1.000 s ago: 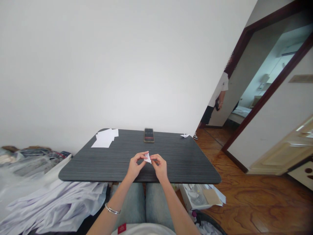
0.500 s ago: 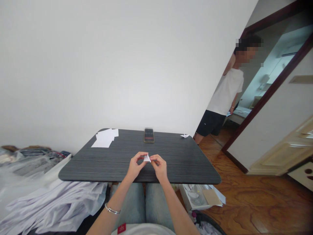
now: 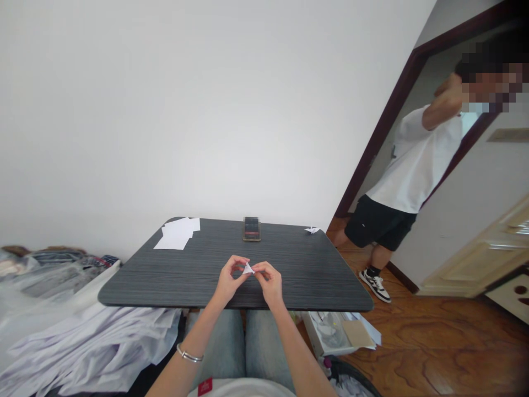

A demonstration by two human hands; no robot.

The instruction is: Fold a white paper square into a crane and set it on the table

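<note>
And here's the phone [image 3: 252, 229] on the worktop [image 3: 161, 281], wall [image 3: 248, 110] behind it! Sheets [image 3: 175, 236] lie off to its left, folded paper [image 3: 312, 230] to its right; in front of it, left hand [image 3: 228, 279] and right hand [image 3: 271, 282], a paper piece [image 3: 248, 269] between them; far to its right, a person [image 3: 417, 165].

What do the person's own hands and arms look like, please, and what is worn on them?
Both the left hand and the right hand are gloveless, and no sleeve shows on either forearm. A silver-coloured bangle circles the left forearm; none shows on the right.
</note>
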